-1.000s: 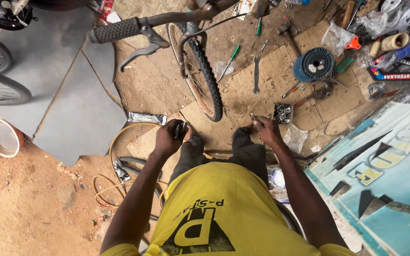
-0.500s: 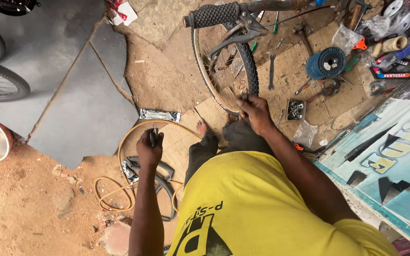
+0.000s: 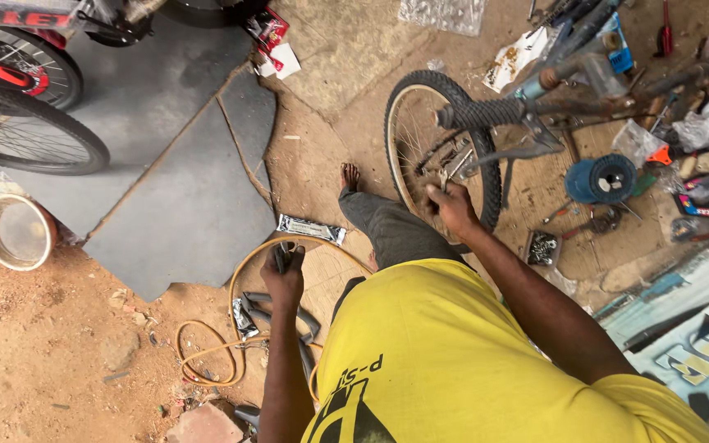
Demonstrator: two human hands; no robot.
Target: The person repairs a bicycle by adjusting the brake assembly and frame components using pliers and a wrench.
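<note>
I stand over an upside-down bicycle. Its front wheel (image 3: 420,139) with a knobby black tyre rises in front of me, and the handlebar grip (image 3: 486,112) lies beside it. My right hand (image 3: 451,209) grips the near part of the tyre and rim. My left hand (image 3: 285,279) reaches down to the left and is closed on a dark slim tool or nozzle (image 3: 281,257) at the end of an orange hose (image 3: 244,283). A grey floor pump (image 3: 281,316) lies under that hand. My bare foot (image 3: 350,176) rests on the dirt by the wheel.
Grey mats (image 3: 182,197) cover the ground at left, with other bicycle wheels (image 3: 26,131) at the top left and a white bowl (image 3: 16,232). Tools, a blue spool (image 3: 601,178) and packets lie scattered at the right. A painted board (image 3: 691,344) lies at the lower right.
The view has swung left and down. My left hand has dropped from the wheel to the hose and pump on the ground. My right hand has stayed on the tyre.
</note>
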